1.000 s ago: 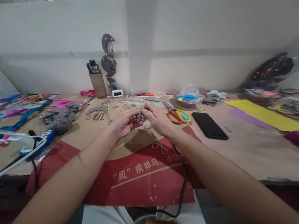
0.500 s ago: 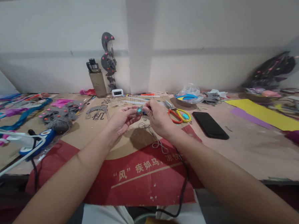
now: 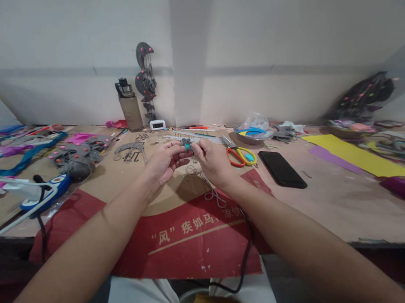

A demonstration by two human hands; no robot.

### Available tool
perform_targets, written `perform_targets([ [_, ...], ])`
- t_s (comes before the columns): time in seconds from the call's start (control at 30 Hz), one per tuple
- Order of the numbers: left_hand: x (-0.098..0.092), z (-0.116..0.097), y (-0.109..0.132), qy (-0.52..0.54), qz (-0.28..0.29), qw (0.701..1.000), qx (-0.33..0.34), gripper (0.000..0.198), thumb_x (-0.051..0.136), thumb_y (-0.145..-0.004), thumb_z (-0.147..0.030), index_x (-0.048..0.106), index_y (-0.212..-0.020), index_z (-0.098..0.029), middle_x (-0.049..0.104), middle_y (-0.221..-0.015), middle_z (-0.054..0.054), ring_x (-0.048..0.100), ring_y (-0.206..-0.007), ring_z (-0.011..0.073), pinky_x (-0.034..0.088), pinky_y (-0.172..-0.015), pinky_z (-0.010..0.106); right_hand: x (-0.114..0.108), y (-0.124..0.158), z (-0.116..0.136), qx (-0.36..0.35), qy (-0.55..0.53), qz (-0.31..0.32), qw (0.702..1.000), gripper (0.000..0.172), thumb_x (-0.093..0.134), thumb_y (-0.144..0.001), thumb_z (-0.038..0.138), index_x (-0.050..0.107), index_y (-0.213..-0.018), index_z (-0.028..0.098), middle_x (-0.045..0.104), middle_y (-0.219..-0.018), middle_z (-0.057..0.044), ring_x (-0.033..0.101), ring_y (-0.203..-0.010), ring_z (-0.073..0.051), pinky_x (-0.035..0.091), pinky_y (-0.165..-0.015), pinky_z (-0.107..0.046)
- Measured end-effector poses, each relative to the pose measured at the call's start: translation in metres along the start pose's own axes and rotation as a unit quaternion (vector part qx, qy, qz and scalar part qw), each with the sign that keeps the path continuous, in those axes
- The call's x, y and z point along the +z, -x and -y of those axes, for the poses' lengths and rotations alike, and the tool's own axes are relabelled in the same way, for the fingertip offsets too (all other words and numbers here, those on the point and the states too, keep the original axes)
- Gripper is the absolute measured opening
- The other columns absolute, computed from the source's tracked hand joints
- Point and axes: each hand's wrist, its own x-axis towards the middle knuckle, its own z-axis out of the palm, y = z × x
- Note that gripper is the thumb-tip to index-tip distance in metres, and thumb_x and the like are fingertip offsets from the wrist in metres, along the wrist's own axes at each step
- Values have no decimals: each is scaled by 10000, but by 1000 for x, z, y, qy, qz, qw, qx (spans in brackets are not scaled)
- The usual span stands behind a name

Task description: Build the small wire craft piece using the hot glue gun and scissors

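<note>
Both hands met just to the left of the orange-and-yellow scissors [image 3: 239, 156], raised a little above the tabletop. The left hand [image 3: 164, 161] was closed narrow, thumb and forefinger pinched on a small grey-and-teal piece [image 3: 187, 145], and the right hand [image 3: 214, 162] was closed the same way, its fingertips on the piece's other side, so the piece sat between the two hands. A thin grey thread [image 3: 208, 189] lay in loose loops below and to the left of the scissors, running down towards the red-printed cardboard sheet [image 3: 193, 242]; whether it was fastened to the piece I could not tell. A black phone [image 3: 282, 169] lay flat just to the right of the scissors, and a drinking bottle [image 3: 128, 106] stood well to their left, against the back wall. To my eye the step in hand was close fingertip work on the little piece. Any further move would call for a steady two-handed pinch and care that the loose thread did not snag.
</note>
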Motion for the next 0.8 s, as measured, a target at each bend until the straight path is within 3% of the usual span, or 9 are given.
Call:
perform_targets([
  [0.13,3,0,2,-27,1,1000,13,139,685,-664,-99,597,-766,-133,609,-688,6,589,-592,82,464,-531,187,0,0,-2,38,-70,-7,997,352,380,-923,414,406,-637,211,449,-599,11,391,-575,-130,264,-567,-268],
  [0.33,6,3,2,-37,34,999,18,179,703,-654,-105,629,-817,-116,612,-743,15,576,-615,70,498,-615,204,2,-2,-5,83,-169,-24,982,372,405,-909,447,457,-635,201,440,-579,19,392,-561,-124,297,-554,-258],
  [0.8,5,5,3,-61,29,996,62,180,739,-636,-147,633,-780,-121,604,-756,13,585,-639,82,446,-536,187,-1,-1,-2,103,-199,-34,974,332,477,-880,422,552,-681,167,509,-612,15,414,-579,-106,310,-569,-241],
])
